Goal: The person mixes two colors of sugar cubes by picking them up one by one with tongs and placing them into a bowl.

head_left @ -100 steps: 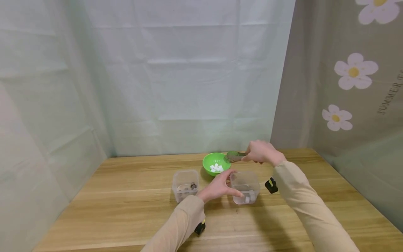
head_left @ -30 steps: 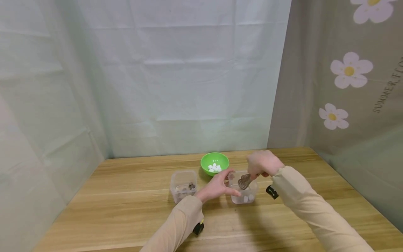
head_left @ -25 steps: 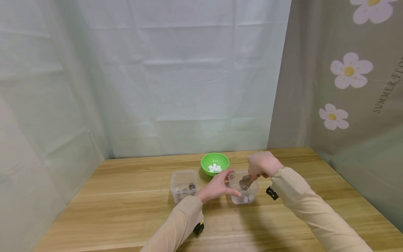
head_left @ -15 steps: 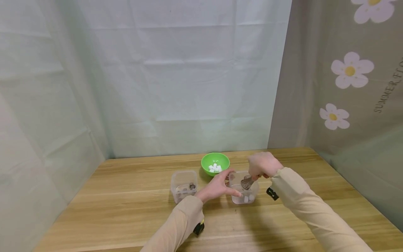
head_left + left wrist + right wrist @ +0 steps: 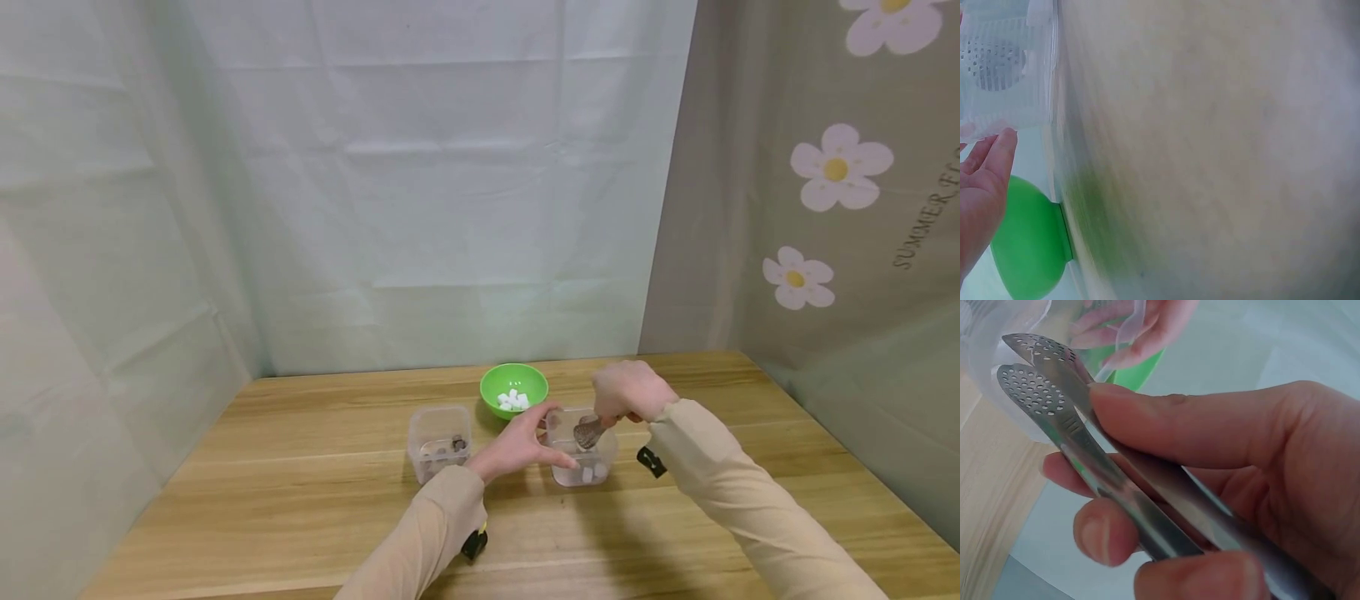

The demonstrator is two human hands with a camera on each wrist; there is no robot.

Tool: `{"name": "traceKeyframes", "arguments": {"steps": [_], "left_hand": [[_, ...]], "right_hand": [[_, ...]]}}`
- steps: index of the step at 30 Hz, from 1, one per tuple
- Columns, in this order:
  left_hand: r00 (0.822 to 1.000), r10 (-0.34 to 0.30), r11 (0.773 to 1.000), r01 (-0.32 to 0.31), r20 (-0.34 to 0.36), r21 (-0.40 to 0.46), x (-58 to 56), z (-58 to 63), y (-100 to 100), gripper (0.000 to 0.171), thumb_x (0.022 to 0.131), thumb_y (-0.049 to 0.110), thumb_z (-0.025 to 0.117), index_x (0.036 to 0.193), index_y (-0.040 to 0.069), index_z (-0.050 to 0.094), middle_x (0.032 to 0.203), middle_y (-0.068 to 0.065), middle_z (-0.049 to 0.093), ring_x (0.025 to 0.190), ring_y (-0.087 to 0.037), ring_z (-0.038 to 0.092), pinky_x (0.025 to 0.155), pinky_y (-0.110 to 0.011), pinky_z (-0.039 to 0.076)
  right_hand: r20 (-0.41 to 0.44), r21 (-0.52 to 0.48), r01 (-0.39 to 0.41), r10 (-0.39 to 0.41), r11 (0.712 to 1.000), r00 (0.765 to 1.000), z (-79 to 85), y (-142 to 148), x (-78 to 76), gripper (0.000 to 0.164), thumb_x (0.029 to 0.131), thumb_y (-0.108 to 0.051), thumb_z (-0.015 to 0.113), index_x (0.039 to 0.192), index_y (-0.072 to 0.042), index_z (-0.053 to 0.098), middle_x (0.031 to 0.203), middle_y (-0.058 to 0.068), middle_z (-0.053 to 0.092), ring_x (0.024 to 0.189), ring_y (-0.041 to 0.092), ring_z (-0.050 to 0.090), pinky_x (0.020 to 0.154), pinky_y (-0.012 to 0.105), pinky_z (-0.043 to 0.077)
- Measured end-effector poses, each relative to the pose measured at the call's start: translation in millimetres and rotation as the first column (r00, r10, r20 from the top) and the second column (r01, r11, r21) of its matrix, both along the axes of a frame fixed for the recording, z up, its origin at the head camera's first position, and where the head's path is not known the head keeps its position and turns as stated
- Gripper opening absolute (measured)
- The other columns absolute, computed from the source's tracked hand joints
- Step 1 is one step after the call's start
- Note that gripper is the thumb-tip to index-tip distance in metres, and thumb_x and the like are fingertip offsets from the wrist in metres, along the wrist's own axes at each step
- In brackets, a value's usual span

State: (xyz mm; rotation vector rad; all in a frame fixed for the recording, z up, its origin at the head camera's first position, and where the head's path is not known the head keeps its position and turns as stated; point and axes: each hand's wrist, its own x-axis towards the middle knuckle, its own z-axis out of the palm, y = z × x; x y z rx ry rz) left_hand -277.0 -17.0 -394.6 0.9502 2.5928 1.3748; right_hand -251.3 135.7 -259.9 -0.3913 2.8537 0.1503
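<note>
My left hand point(image 5: 517, 447) grips a clear plastic container point(image 5: 564, 477) at its left side, thumb in front and fingers behind. My right hand point(image 5: 628, 390) holds metal tongs point(image 5: 1088, 453) with perforated tips, pinched between thumb and fingers. Those tips point down inside this container; in the right wrist view they stand slightly apart, and I cannot tell whether anything lies between them. White cubes point(image 5: 588, 474) rest at the container's bottom front. Just behind it is a green bowl point(image 5: 491, 382) with several white cubes point(image 5: 513, 401) in it.
A second clear container point(image 5: 415, 435), holding a few dark pieces point(image 5: 458, 443), stands left of my left hand. Everything sits on a wooden table point(image 5: 315, 492). A pale curtain point(image 5: 450, 208) hangs behind the table's back edge, and a flower-print cloth point(image 5: 840, 350) hangs at the right.
My right hand has brought the tongs from the green bowl's right rim down into the right container. Lately the tips have shifted slightly right. My left hand keeps its hold.
</note>
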Motion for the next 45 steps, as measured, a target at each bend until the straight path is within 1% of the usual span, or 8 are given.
{"name": "traceKeyframes", "arguments": {"steps": [8,14,20,24,28,37,41,45], "left_hand": [[1.000,0.011,1.000,-0.011,-0.002,-0.011,0.2,-3.4,2,0.078,0.045,0.046,0.060,0.111,0.024,0.024,0.101,0.006,0.034,0.087,-0.013,0.034,0.066,-0.028,0.033],[1.000,0.010,1.000,-0.010,-0.015,-0.019,0.7,-4.1,1,0.080,0.045,0.047,0.059,0.112,0.022,0.024,0.102,0.005,0.034,0.088,-0.016,0.034,0.068,-0.032,0.031],[1.000,0.012,1.000,-0.012,-0.014,-0.019,1.4,-2.2,0,0.080,0.045,0.046,0.059,0.112,0.021,0.024,0.104,0.004,0.033,0.088,-0.012,0.034,0.068,-0.030,0.031],[1.000,0.007,1.000,-0.008,-0.024,-0.017,1.8,-1.4,1,0.080,0.046,0.046,0.059,0.112,0.019,0.023,0.104,0.002,0.033,0.088,-0.015,0.034,0.068,-0.030,0.032],[0.999,0.026,0.999,-0.027,-0.023,-0.031,3.6,0.4,0,0.080,0.045,0.047,0.059,0.112,0.022,0.024,0.103,0.003,0.034,0.087,-0.012,0.035,0.067,-0.026,0.032],[1.000,0.026,0.999,-0.026,-0.014,-0.030,3.5,0.3,-1,0.079,0.045,0.047,0.059,0.111,0.022,0.024,0.103,0.004,0.034,0.088,-0.013,0.035,0.067,-0.027,0.032],[1.000,0.015,1.000,-0.015,-0.010,-0.020,2.2,0.1,0,0.081,0.045,0.047,0.059,0.112,0.017,0.024,0.103,0.002,0.034,0.088,-0.015,0.035,0.066,-0.026,0.032],[1.000,0.013,1.000,-0.013,-0.002,-0.016,5.3,3.9,0,0.080,0.045,0.045,0.060,0.112,0.017,0.026,0.103,0.002,0.034,0.087,-0.012,0.035,0.066,-0.025,0.032]], "right_hand": [[-0.006,-0.090,-0.011,0.011,0.996,1.000,-1.5,12,1.3,0.012,0.060,-0.019,0.055,0.055,-0.010,0.049,0.043,0.005,0.046,0.030,0.011,0.035,0.030,0.024,0.029],[-0.055,-0.131,-0.060,0.053,0.990,0.997,-9.8,25,2.4,0.023,0.060,-0.028,0.054,0.045,-0.012,0.048,0.034,-0.001,0.039,0.028,0.010,0.036,0.028,0.023,0.028],[-0.068,-0.193,-0.097,0.085,0.976,0.994,-12.1,38,9.4,0.024,0.061,-0.025,0.052,0.040,-0.014,0.047,0.032,-0.002,0.038,0.026,0.009,0.035,0.027,0.023,0.028],[-0.070,-0.238,-0.091,0.077,0.967,0.995,-9.9,46,13.6,0.026,0.063,-0.028,0.052,0.041,-0.015,0.045,0.033,-0.003,0.037,0.027,0.010,0.035,0.028,0.023,0.028],[-0.086,-0.280,-0.085,0.063,0.956,0.994,-6.2,52,14.9,0.028,0.063,-0.032,0.052,0.042,-0.016,0.046,0.031,-0.005,0.033,0.026,0.009,0.032,0.029,0.022,0.027],[-0.107,-0.345,-0.049,0.012,0.937,0.994,5.7,63,9.3,0.025,0.061,-0.038,0.052,0.047,-0.018,0.051,0.033,-0.002,0.036,0.026,0.011,0.032,0.033,0.025,0.032],[-0.138,-0.362,-0.051,0.001,0.931,0.990,10.7,62,4.1,0.033,0.060,-0.040,0.052,0.044,-0.011,0.048,0.034,-0.001,0.037,0.027,0.012,0.034,0.034,0.025,0.031],[-0.160,-0.372,-0.054,-0.007,0.927,0.987,11.6,58,-4.4,0.036,0.059,-0.043,0.051,0.044,-0.010,0.049,0.034,-0.001,0.037,0.028,0.013,0.036,0.035,0.025,0.032]]}}
